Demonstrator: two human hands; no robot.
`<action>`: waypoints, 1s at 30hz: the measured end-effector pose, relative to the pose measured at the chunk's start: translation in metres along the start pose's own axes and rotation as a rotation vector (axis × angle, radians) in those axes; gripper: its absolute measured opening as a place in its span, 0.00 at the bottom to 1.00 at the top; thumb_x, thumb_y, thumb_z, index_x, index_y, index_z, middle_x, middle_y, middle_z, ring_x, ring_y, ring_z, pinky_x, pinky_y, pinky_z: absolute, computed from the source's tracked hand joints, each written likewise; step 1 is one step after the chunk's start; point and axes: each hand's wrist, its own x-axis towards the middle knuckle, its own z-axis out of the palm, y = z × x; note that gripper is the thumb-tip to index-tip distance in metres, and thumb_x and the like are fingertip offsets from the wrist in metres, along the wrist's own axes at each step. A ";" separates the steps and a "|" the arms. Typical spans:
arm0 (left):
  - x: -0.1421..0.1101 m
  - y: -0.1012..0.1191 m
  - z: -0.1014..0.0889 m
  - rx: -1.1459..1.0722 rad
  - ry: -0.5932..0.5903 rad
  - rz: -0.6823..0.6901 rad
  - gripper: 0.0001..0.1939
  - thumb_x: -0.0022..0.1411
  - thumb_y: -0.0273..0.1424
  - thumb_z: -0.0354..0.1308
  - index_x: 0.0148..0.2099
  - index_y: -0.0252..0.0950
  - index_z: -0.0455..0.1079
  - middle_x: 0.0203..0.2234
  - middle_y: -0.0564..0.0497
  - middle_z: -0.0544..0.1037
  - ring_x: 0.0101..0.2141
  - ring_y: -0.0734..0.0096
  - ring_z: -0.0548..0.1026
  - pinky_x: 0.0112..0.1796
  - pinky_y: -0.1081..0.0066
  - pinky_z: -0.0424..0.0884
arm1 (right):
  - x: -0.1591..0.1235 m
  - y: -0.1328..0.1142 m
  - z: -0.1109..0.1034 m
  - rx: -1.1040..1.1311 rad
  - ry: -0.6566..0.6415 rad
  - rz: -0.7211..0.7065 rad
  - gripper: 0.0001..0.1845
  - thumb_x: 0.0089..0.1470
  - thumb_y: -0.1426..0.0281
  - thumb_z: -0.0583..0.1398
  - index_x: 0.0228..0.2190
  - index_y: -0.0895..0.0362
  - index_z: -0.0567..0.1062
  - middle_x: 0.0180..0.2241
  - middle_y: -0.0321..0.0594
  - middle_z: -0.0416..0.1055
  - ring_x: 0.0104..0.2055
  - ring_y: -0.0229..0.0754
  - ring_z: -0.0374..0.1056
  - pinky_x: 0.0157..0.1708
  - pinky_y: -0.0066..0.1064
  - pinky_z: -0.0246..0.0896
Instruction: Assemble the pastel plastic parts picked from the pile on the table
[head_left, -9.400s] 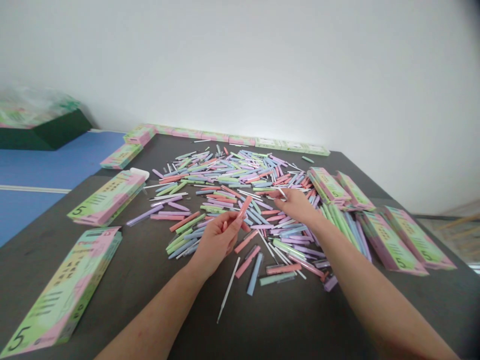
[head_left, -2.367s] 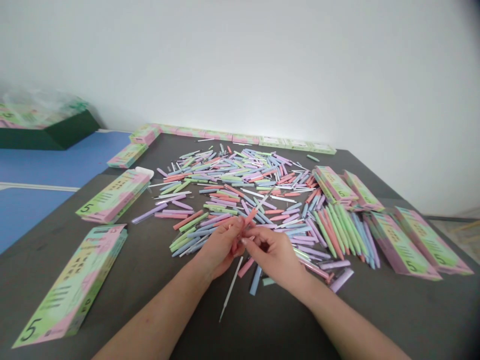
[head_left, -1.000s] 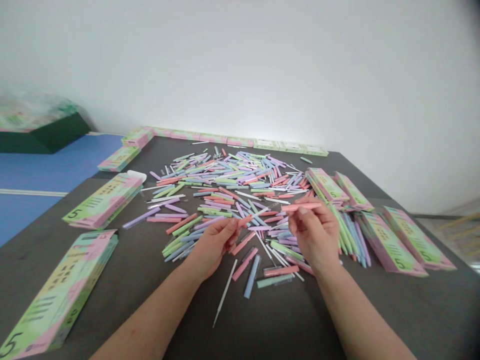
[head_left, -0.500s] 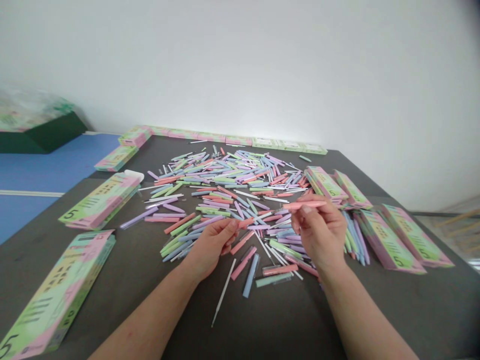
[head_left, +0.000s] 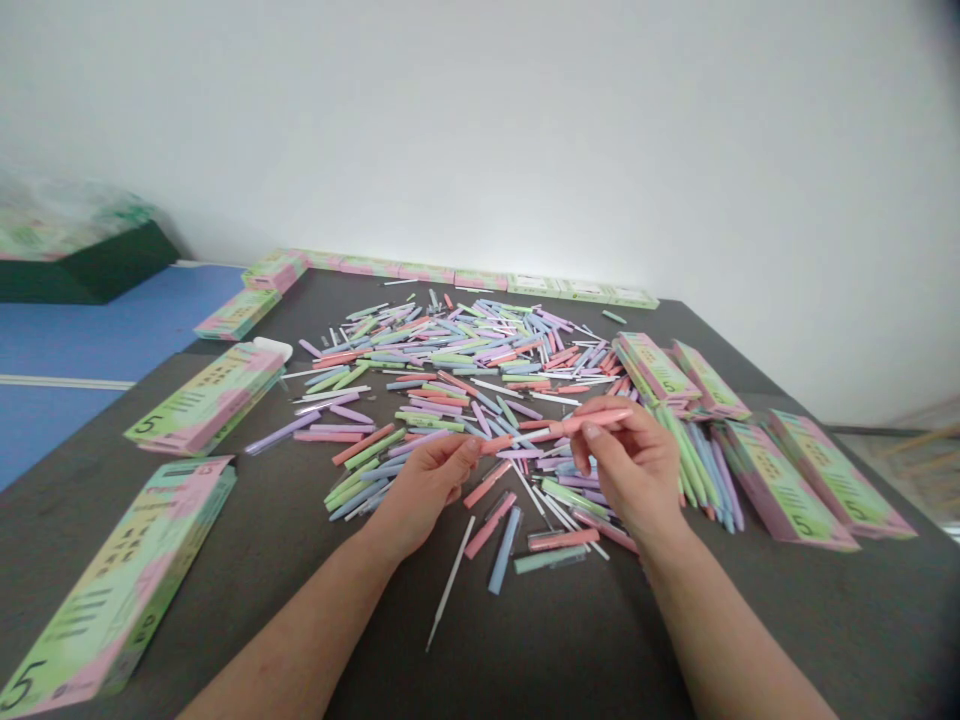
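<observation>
My right hand (head_left: 626,465) pinches a pink pen barrel (head_left: 596,420) held nearly level, its thin tip pointing left. My left hand (head_left: 427,485) is closed round a short pink cap (head_left: 495,443) at its fingertips; cap and barrel tip almost meet. Both hands hover over the near edge of a wide scatter of pastel pen parts (head_left: 457,370), pink, green, blue and purple, on a dark table (head_left: 525,640). A white refill (head_left: 450,585) lies just below my left hand.
Flat pink-and-green boxes lie at the left (head_left: 206,400) (head_left: 97,600) and right (head_left: 780,485) (head_left: 656,370), with more along the far edge (head_left: 480,280). A row of assembled pens (head_left: 701,460) lies right of my right hand. A blue floor (head_left: 90,340) lies beyond the table's left edge.
My right hand lifted a pink barrel from the pile and brought it left toward the cap in my left hand. The left hand stayed nearly still.
</observation>
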 end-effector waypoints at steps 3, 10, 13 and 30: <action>-0.001 0.001 0.000 0.025 0.038 0.009 0.18 0.56 0.44 0.59 0.35 0.33 0.75 0.15 0.59 0.53 0.17 0.83 0.50 0.17 0.78 0.43 | 0.000 0.001 -0.001 -0.024 0.005 0.017 0.07 0.52 0.66 0.61 0.34 0.55 0.72 0.22 0.35 0.70 0.17 0.33 0.59 0.15 0.26 0.53; -0.004 0.006 0.000 0.077 0.103 0.002 0.15 0.55 0.42 0.61 0.34 0.35 0.77 0.15 0.58 0.58 0.17 0.81 0.51 0.18 0.77 0.47 | 0.003 0.005 -0.010 -0.046 -0.020 0.060 0.08 0.50 0.66 0.63 0.34 0.55 0.73 0.22 0.35 0.70 0.18 0.34 0.59 0.16 0.26 0.54; -0.004 0.007 -0.001 0.055 0.129 0.015 0.13 0.54 0.41 0.62 0.33 0.36 0.77 0.16 0.58 0.59 0.18 0.81 0.53 0.21 0.77 0.52 | 0.005 0.002 -0.014 -0.037 -0.075 0.068 0.08 0.50 0.68 0.64 0.34 0.55 0.74 0.22 0.35 0.70 0.19 0.33 0.59 0.18 0.26 0.54; -0.005 0.016 0.001 0.227 0.089 0.129 0.10 0.56 0.36 0.60 0.32 0.35 0.77 0.27 0.52 0.76 0.33 0.70 0.70 0.39 0.72 0.63 | 0.001 -0.012 -0.003 -0.221 -0.287 0.258 0.09 0.48 0.69 0.64 0.34 0.58 0.76 0.35 0.45 0.76 0.33 0.42 0.70 0.31 0.32 0.64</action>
